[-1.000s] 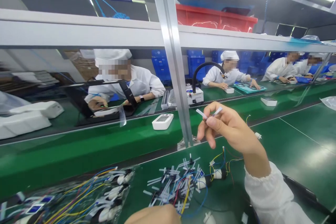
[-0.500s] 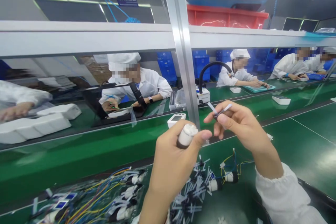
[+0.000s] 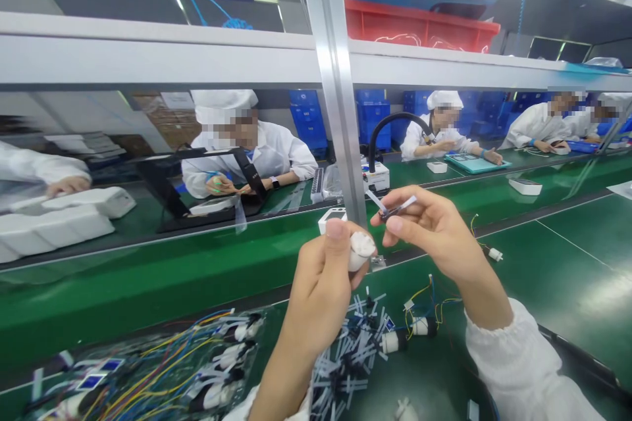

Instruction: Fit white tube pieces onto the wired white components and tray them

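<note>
hands hold cylinder, strips | slim gap between | post just beyond

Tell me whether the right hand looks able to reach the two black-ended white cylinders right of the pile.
Probably yes: no hand or arm covers the two white cylinders, though the right hand pinches a small pale-stripped part, which might hamper picking one up.

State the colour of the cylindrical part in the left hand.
White where visible: the cylindrical part in the left hand, head view.
</note>
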Action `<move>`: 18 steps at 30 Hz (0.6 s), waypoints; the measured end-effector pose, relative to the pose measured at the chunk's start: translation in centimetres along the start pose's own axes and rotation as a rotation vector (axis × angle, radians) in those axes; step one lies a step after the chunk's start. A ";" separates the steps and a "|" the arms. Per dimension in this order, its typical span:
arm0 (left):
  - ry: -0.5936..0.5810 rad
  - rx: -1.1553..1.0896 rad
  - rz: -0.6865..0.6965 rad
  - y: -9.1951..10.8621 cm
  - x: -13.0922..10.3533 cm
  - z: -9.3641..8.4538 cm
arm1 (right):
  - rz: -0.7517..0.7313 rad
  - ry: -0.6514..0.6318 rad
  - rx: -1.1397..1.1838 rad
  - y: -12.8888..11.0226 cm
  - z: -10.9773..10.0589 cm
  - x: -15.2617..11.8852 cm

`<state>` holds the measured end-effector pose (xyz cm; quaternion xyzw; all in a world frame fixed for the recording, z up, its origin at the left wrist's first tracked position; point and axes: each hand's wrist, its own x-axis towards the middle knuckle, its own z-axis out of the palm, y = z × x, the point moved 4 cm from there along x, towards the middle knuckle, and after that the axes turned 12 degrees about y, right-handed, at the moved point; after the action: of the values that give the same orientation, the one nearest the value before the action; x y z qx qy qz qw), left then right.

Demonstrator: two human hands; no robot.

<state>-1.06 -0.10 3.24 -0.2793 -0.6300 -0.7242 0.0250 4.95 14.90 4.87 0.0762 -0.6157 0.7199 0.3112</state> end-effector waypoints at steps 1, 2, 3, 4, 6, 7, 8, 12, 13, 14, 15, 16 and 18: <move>0.005 0.001 -0.012 -0.1 0.0 0.0 | 0.004 0.001 0.004 0.0 0.0 -0.1; 0.011 0.005 -0.023 -0.1 0.1 0.1 | 0.007 0.006 0.007 0.0 0.0 -0.1; 0.012 0.013 -0.033 -0.2 0.1 0.1 | 0.007 0.016 0.009 0.0 0.0 -0.2; 0.010 0.021 -0.039 -0.2 0.1 0.2 | 0.000 0.026 0.011 0.0 0.0 -0.2; 0.005 0.034 -0.041 -0.1 0.0 0.4 | -0.026 0.047 0.018 -0.1 -0.1 -0.2; 0.003 0.037 -0.042 0.0 -0.1 0.5 | -0.040 0.055 0.023 -0.1 0.0 -0.2; 0.000 0.040 -0.040 0.1 -0.2 0.6 | -0.051 0.062 0.027 -0.1 0.0 -0.1; 0.017 0.025 0.008 0.2 -0.4 0.4 | -0.038 0.036 0.043 -0.1 0.3 -0.2; 0.035 0.016 0.024 0.2 -0.4 0.3 | -0.025 0.019 0.037 -0.1 0.4 -0.2; 0.052 0.009 0.039 0.2 -0.3 0.1 | -0.013 0.003 0.025 -0.1 0.5 -0.3; 0.066 0.010 0.052 0.2 -0.3 -0.1 | -0.005 -0.009 0.006 0.0 0.5 -0.4; 0.075 0.020 0.062 0.3 -0.2 -0.2 | -0.001 -0.015 -0.017 0.0 0.6 -0.5; 0.083 0.058 0.088 0.4 -0.1 -0.5 | -0.011 -0.023 -0.058 -0.1 0.6 -0.8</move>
<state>-1.01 -0.64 3.58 -0.2757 -0.6362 -0.7148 0.0907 5.47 14.07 4.68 0.0786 -0.6396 0.6990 0.3101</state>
